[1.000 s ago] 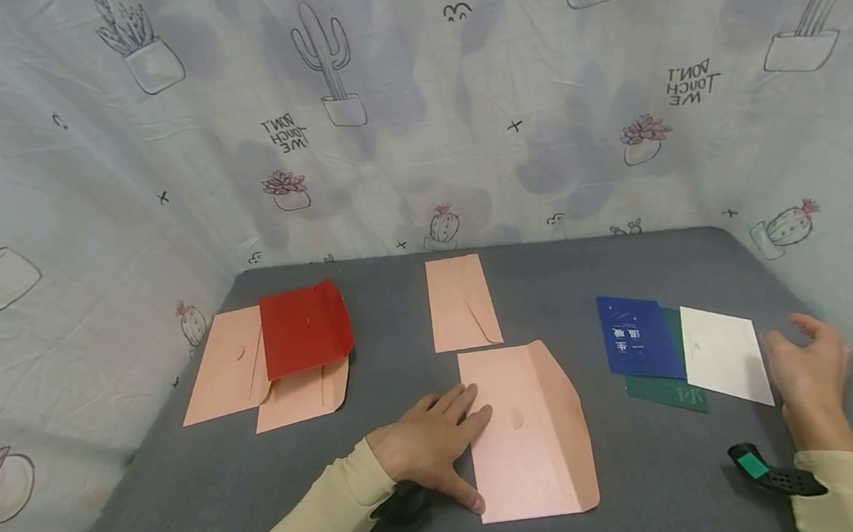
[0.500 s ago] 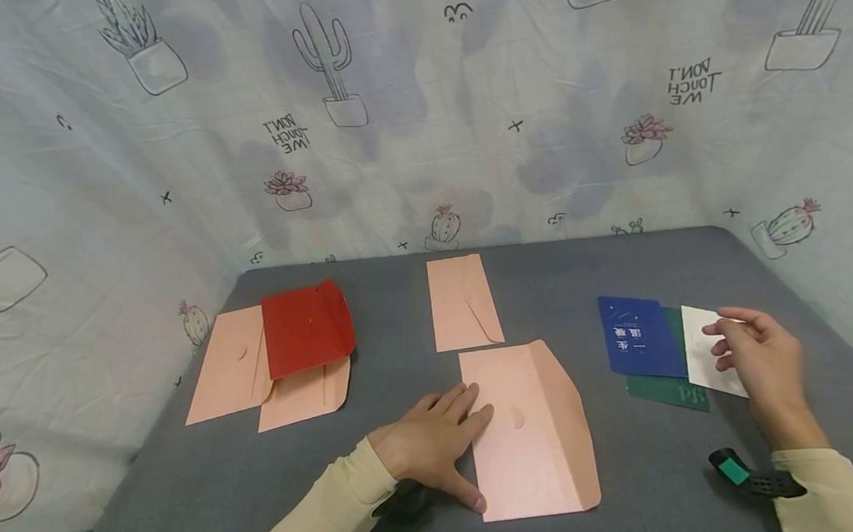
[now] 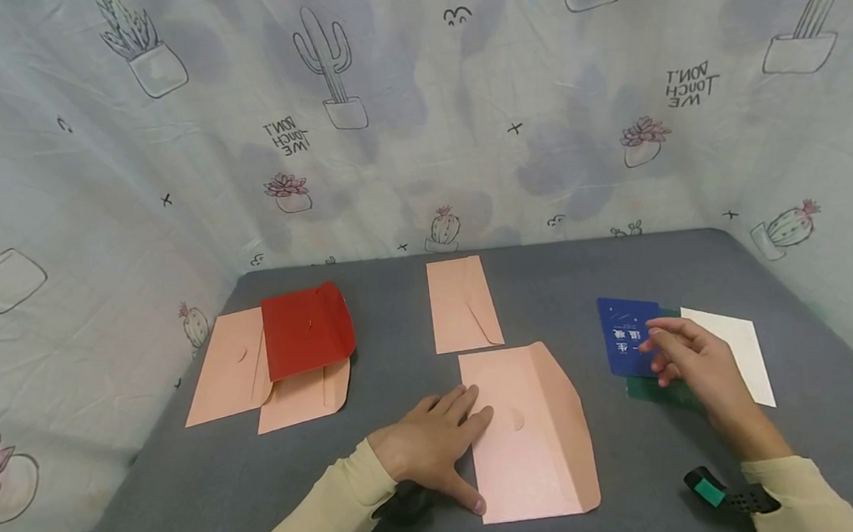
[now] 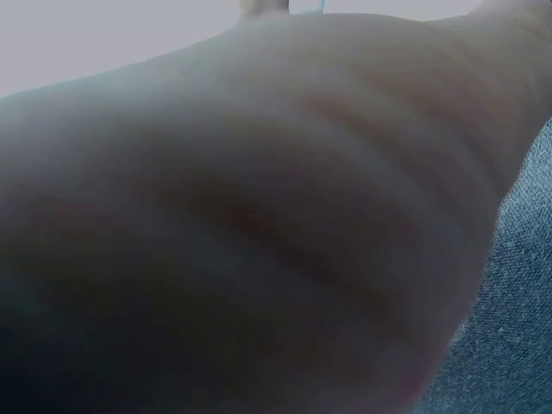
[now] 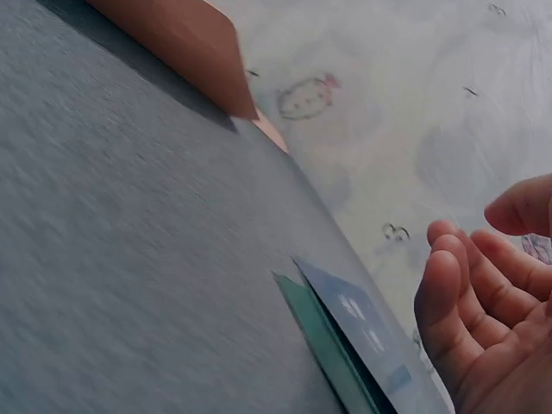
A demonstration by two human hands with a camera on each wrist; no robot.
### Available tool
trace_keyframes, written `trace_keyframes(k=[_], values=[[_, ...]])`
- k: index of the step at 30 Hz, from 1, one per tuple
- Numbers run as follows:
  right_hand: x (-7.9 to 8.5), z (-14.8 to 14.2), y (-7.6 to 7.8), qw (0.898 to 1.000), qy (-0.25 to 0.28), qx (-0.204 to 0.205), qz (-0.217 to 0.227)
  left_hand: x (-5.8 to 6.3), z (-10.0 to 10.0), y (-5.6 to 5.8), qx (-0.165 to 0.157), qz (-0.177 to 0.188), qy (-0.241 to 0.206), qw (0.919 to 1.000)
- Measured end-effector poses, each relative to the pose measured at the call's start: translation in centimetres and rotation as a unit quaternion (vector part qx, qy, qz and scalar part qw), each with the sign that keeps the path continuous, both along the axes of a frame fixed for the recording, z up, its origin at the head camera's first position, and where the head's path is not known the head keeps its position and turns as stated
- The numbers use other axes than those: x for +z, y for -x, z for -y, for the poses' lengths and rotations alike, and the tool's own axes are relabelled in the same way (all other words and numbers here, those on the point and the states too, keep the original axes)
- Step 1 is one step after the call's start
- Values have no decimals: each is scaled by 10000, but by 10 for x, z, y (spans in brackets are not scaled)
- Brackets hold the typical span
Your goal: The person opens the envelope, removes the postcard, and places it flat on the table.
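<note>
My left hand (image 3: 435, 449) rests with fingers spread at the left edge of a pink envelope (image 3: 518, 467), whose flap stands open to the right. In the left wrist view, blurred skin of that hand fills most of the picture. Above the cards at the right hovers my right hand (image 3: 698, 374), its fingers loosely bent and nothing between them. Under and beside it lie a blue card (image 3: 623, 330) with white characters, a partly covered green card (image 3: 645, 389) and a white card (image 3: 741, 350). The right wrist view shows a gap between thumb and fingers (image 5: 440, 285).
A red envelope (image 3: 300, 334) overlaps two pink envelopes, one at the left (image 3: 220, 374) and one below it (image 3: 298, 403). Another pink envelope (image 3: 463, 305) lies at the back middle. A cactus-print cloth (image 3: 404, 167) borders the grey table (image 3: 385, 503).
My right hand has swept left from the table's right side, across the white card to the blue and green cards. The left hand and the envelopes have stayed put.
</note>
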State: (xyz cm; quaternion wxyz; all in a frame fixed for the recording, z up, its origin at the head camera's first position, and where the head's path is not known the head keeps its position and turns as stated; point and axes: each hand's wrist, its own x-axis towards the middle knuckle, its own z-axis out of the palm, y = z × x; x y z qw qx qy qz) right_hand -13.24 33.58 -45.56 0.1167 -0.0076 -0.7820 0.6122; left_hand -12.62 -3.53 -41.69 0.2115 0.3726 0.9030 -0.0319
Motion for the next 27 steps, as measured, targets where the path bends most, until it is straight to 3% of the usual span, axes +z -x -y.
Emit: trace_keyframes(k=[6, 19, 27], values=[[-1, 17, -2, 9976, -421, 456, 304, -2, 1, -1, -45, -63, 28, 10000], [-4, 48, -8, 9842, -617, 1237, 1110, -3, 1, -1, -21, -94, 48, 9999], [-7, 61, -7, 9688, -733, 1626, 1724, -3, 2, 0, -10, -37, 17, 10000]])
